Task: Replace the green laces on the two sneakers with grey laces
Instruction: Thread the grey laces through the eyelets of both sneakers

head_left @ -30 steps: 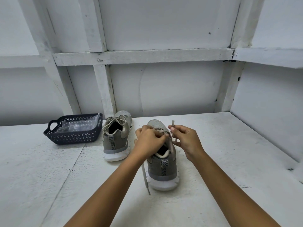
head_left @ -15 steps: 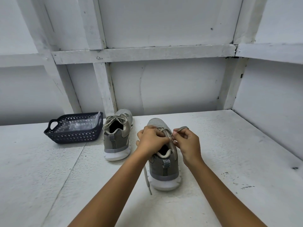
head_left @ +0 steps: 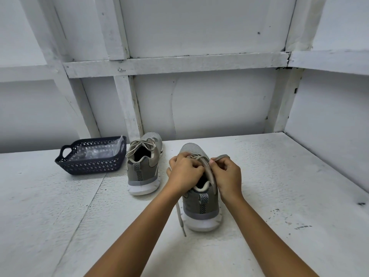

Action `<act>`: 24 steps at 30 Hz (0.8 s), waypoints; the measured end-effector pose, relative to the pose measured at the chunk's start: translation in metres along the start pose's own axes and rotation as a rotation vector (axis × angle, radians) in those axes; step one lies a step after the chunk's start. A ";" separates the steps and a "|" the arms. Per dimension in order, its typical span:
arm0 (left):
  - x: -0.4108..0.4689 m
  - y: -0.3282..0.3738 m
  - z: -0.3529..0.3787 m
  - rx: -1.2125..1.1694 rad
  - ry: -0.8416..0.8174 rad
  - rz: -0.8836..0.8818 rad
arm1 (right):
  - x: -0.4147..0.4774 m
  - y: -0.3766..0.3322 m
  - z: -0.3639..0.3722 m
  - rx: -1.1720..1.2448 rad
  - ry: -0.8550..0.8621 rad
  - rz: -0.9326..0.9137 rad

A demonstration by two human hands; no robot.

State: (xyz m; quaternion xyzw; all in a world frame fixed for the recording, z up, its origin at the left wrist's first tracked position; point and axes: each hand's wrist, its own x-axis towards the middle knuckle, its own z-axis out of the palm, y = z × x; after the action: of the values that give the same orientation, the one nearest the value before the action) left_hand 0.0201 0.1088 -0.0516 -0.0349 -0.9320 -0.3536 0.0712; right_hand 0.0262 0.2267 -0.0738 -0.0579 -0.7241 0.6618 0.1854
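Note:
Two grey-olive sneakers stand heel-toward-me on the white table. The near sneaker (head_left: 200, 204) is under both hands. My left hand (head_left: 184, 172) curls over its upper left side, fingers bent at the lacing. My right hand (head_left: 226, 176) pinches a pale lace end (head_left: 219, 157), which loops out to the right above the fingers. The other lace end (head_left: 180, 218) hangs down the shoe's left side onto the table. The far sneaker (head_left: 144, 166) stands to the left, fully laced and tied.
A dark blue perforated basket (head_left: 91, 163) holding clear plastic wrapping sits at the left, next to the far sneaker. White walls with wooden framing close off the back and the right. The table (head_left: 279, 176) stretches to the right of the shoes.
The lace end in my right hand stood upright a second ago; it now bends over to the right in a loop. Both hands have stayed on the near sneaker's lacing.

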 end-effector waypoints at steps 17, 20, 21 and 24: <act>0.004 0.001 -0.002 0.009 0.020 -0.017 | -0.013 0.000 -0.003 0.064 -0.128 -0.027; -0.005 0.005 -0.013 -0.023 0.070 0.012 | -0.013 0.003 -0.004 0.065 -0.129 -0.021; -0.009 0.006 -0.019 -0.091 0.104 0.019 | -0.014 0.003 -0.004 0.075 -0.131 -0.017; -0.024 0.006 -0.043 -0.606 0.129 -0.040 | -0.015 0.002 -0.005 0.088 -0.139 -0.010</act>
State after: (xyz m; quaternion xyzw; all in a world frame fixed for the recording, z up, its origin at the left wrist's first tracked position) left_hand 0.0491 0.0840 -0.0194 -0.0136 -0.7784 -0.6180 0.1095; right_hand 0.0417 0.2268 -0.0785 -0.0001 -0.7058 0.6944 0.1401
